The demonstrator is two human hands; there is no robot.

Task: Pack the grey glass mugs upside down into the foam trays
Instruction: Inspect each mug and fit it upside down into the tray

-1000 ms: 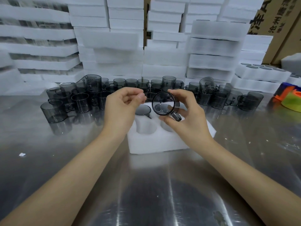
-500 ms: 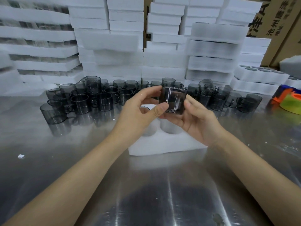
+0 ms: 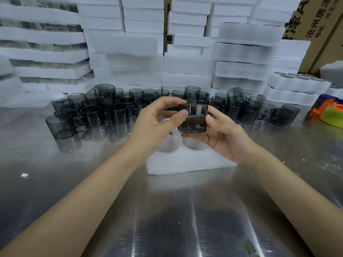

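Mug (image 3: 193, 117) has turned from mouth-on to side-on and now sits just above the tray (image 3: 185, 165). Left hand (image 3: 152, 127) pinches its side, right hand (image 3: 222, 138) cradles it. Two near pockets are empty, the rest hidden. Can't tell if it's inverted. Many loose mugs (image 3: 91, 116) wait behind the tray. Nothing seems to block the drop.

A brushed-steel counter (image 3: 167, 210) spreads beneath the right grip (image 3: 224, 138), streaked with pale glare, with a white crumb (image 3: 24, 175) far to the grip's left. Beyond the grip, stacked foam trays (image 3: 126, 45) wall off the back. Brown cardboard cartons (image 3: 315, 30) with printed characters stand beyond and to its right, above an orange-and-lime object (image 3: 330, 114) on the counter.
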